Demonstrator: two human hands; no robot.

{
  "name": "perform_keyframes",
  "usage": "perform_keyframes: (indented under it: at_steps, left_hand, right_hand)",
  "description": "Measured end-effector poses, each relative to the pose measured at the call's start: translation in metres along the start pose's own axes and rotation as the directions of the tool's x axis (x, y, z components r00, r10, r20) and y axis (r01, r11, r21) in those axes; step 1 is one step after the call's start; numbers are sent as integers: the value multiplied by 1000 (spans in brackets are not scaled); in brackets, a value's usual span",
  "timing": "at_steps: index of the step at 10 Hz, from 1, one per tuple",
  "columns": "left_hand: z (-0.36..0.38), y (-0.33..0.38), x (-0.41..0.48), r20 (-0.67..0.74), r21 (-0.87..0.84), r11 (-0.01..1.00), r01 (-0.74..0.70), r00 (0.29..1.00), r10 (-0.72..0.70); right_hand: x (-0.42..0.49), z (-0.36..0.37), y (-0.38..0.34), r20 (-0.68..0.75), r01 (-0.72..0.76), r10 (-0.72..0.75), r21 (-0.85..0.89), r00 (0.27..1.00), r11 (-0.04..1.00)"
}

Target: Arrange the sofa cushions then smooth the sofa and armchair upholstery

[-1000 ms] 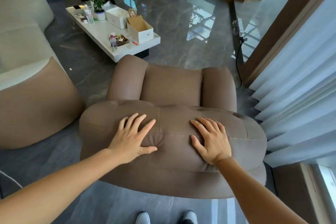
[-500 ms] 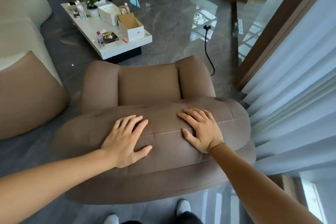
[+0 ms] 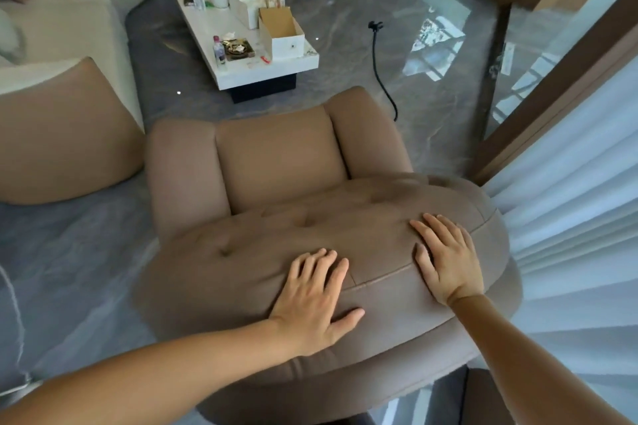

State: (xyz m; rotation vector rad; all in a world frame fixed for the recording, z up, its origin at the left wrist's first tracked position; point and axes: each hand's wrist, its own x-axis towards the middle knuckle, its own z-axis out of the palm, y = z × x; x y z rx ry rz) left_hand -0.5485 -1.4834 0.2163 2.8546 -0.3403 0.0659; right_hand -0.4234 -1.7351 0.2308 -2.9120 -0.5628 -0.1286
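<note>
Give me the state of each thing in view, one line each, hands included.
Left hand: open, flat on the backrest top.
Right hand: open, flat on the backrest top, apart from the left.
Armchair: seat bare, backrest tufted.
Box: open, on the table.
Table: cluttered.
Bottle: upright.
Cable: loose on the floor.
Curtain: drawn, pleated.

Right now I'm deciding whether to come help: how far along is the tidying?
Done, apparently: the sofa on the left looks smooth, though only part shows, and I can't confirm its cushions. In hand: both hands lie flat on the armchair's backrest, left hand near the middle, right hand toward the curtain side. Left: probably the armchair's seat and armrests, not being touched.
</note>
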Motion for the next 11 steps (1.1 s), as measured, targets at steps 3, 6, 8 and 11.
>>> perform_keyframes:
  at_steps: [3, 6, 8, 11]
  left_hand:
    - [21, 65, 42, -67, 19, 995, 93, 993, -92]
    - [26, 92, 58, -101, 57, 977, 207, 974, -201]
    - [24, 105, 42, -108, 105, 931, 349, 935, -338]
    - [-74, 59, 7, 433, 5, 711, 704, 639, -636]
  right_hand:
    - [19, -6, 53, 15, -127, 127, 42, 992, 991]
    - [37, -13, 87, 82, 4, -9, 61, 997, 998]
    - [54, -32, 77, 165, 110, -92, -101, 982, 989]
    - [72, -72, -46, 647, 370, -333, 84, 686, 925]
